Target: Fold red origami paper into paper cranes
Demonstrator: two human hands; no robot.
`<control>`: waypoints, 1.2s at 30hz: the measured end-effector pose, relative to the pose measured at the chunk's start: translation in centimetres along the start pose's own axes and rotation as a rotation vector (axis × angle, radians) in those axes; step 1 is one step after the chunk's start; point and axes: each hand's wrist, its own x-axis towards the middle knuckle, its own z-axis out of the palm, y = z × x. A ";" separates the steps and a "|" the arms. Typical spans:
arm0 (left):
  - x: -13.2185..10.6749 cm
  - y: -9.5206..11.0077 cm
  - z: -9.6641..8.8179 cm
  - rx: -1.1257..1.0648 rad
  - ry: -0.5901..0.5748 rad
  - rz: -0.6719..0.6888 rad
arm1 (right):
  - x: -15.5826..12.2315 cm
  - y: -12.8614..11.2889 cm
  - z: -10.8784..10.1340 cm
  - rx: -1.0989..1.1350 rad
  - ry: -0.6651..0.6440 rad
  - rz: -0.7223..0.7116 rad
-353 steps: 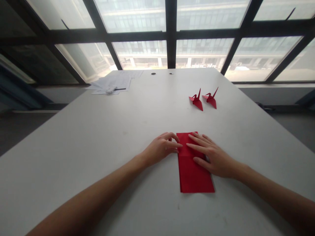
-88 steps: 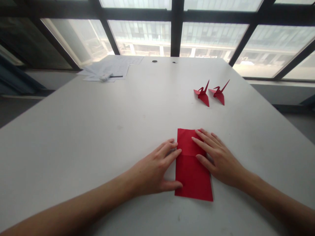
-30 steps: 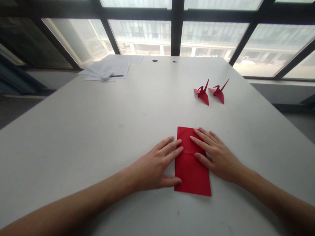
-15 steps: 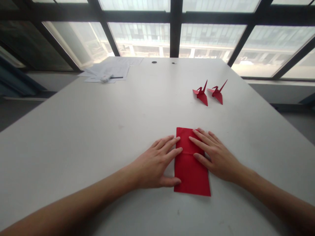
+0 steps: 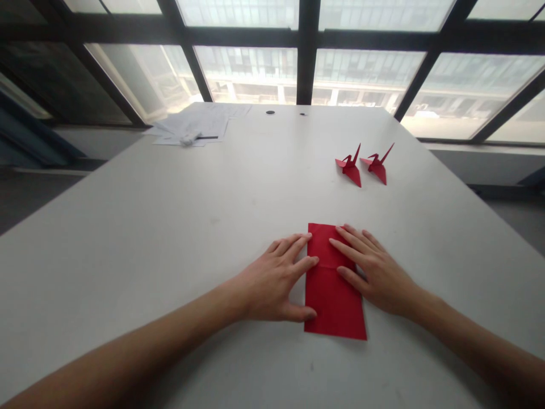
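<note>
A red sheet of origami paper [image 5: 334,304], folded into a tall rectangle, lies flat on the white table in front of me. A crease runs across its middle. Along its left edge rests my left hand [image 5: 279,281], fingers spread, with thumb and fingertips touching the paper. My right hand [image 5: 370,270] lies flat over the upper right edge, fingers stretched out and pressing on the sheet. Neither hand grips anything. Beyond the paper, to the right, stand two folded red paper cranes, a left one [image 5: 351,170] and a right one [image 5: 377,168].
White papers [image 5: 196,122] are spread at the table's far left, with a crumpled white item [image 5: 189,138] and a dark pen-like stick [image 5: 208,137] on them. Two small dark round spots mark the far edge of the table [image 5: 170,227]. Dark-framed windows [image 5: 304,74] rise behind it.
The view has shifted slightly. My left hand's fingers have moved a little on the paper's left edge. The right hand keeps its place on the sheet.
</note>
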 end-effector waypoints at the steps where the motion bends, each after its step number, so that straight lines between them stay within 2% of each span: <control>1: 0.0 0.0 0.0 0.004 -0.003 -0.001 | 0.0 0.0 0.0 -0.001 0.000 0.000; 36: 0.0 -0.3 0.2 -0.022 -0.014 0.007 | 0.0 -0.2 -0.1 0.047 0.022 -0.003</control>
